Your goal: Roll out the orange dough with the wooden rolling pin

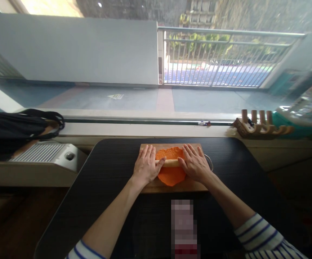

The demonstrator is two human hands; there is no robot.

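Note:
A wooden rolling pin (169, 163) lies crosswise on a flat, roughly round sheet of orange dough (171, 176). Under the dough is a wooden cutting board (150, 187) with a metal handle on its right side. My left hand (146, 165) rests palm down over the pin's left end, fingers stretched forward and thumb pointing inward along the pin. Over the right end lies my right hand (195, 162), also flat, with its fingers extended. Both palms hide the pin's ends. The dough's far edge looks rough and uneven.
The board sits on a black table (112, 169) by a window sill (145, 130). On the sill at right stand a wooden rack (264, 126) and a teal container (302, 124). A black bag (12, 126) lies at left, above a white vented unit (48, 154). A pixelated patch covers something near the table's front.

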